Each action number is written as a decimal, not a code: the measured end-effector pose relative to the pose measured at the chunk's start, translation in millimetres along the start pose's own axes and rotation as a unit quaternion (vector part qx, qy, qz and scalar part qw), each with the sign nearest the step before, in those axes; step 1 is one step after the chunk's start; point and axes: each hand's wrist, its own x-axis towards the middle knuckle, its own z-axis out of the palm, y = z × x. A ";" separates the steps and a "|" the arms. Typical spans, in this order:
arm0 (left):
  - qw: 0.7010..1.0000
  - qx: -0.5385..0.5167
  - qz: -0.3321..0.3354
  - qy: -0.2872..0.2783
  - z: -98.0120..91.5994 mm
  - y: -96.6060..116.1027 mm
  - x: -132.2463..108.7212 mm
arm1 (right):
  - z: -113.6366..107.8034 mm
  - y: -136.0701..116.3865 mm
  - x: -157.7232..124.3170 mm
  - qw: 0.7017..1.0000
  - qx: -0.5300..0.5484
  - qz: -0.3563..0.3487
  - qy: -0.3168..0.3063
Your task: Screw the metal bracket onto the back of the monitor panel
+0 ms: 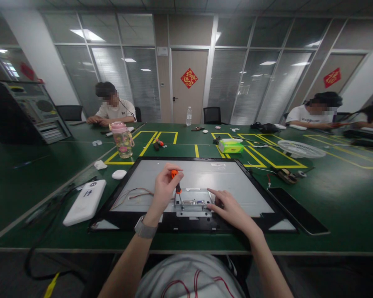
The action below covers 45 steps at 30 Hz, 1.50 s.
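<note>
My left hand (168, 182) is closed around the orange and black handle of a screwdriver (178, 187). The screwdriver stands nearly upright, its shaft pointing down at the left side of a metal bracket (194, 214); I cannot tell whether the tip sits in a screw. Fingers apart, my right hand (225, 203) rests its fingertips on the bracket's right side. The bracket holds a board with connectors and sits on the grey back of a monitor panel (248, 186) with a black frame. Thin wires (133, 193) lie on the panel left of my left hand.
Left of the panel lie a white power bank (85, 203) and a white oval case (119, 174); a black phone (298, 210) is at right. Beyond stand a pink-lidded bottle (122, 140) and a green tissue pack (231, 145). Several other people sit around the table.
</note>
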 end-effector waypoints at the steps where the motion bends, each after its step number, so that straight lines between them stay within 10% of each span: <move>1: 0.999 -0.028 -0.020 -0.006 0.8 0.8 -0.4 | -0.2 -0.4 0.2 1.000 0.000 0.001 -0.001; 22: 0.981 -0.173 -0.090 0.007 4.5 10.7 1.1 | -0.6 2.1 -0.5 1.000 0.005 0.005 0.001; 45: 0.993 -0.093 -0.066 0.013 2.9 4.7 0.4 | -1.1 0.6 -1.1 1.000 0.009 0.009 0.001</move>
